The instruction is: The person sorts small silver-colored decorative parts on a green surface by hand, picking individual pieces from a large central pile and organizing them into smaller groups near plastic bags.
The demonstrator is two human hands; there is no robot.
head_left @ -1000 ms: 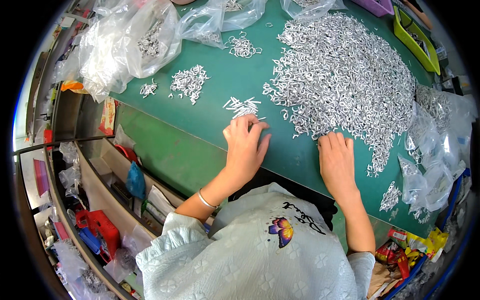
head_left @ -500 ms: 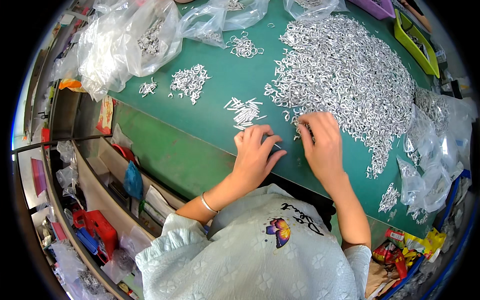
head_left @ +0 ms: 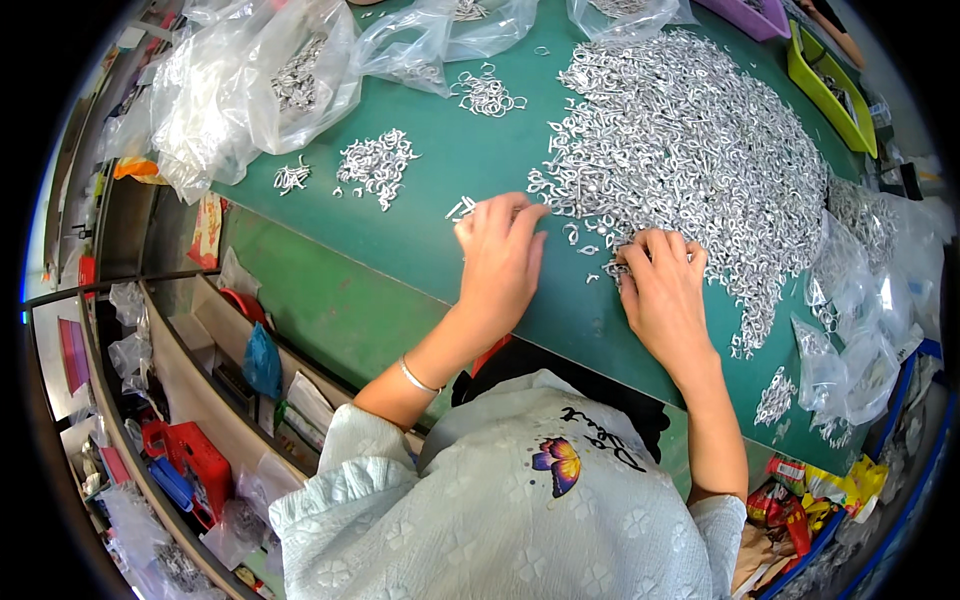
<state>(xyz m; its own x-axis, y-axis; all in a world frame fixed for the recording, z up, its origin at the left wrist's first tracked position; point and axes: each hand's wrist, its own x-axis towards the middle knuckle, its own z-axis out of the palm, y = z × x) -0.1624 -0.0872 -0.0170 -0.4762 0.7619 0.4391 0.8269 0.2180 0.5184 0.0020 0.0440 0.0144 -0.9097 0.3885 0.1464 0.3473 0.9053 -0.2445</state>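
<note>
Pieces of curved silvery metal (head_left: 690,150) lay in a broad heap over the right half of a green table (head_left: 420,235). The person's right hand (head_left: 665,290) was at the heap's lower left edge, its bent fingers reaching down among the pieces. Its fingertips were partly hidden, so whether they pinched anything could not be told.

The left hand (head_left: 500,250) was on the other side of a strip of bare table, above a small pile of thin silvery sticks (head_left: 463,208), which showed just past its fingers. The thumb stood apart from the curled fingers, but the tips were hidden, and whether they gripped a stick could not be told. A bracelet (head_left: 415,377) circled that wrist.

A few loose curved bits (head_left: 588,250) lay between the 2 hands, nearer the right. Farther up the table, to the left, were 3 small piles: curved bits (head_left: 376,165), a smaller cluster (head_left: 292,177) and open rings (head_left: 485,95). Clear plastic bags (head_left: 215,110) crowded the table's upper left. At the upper right were 2 bins, a purple bin (head_left: 745,18) and a yellow-green bin (head_left: 832,90).
</note>
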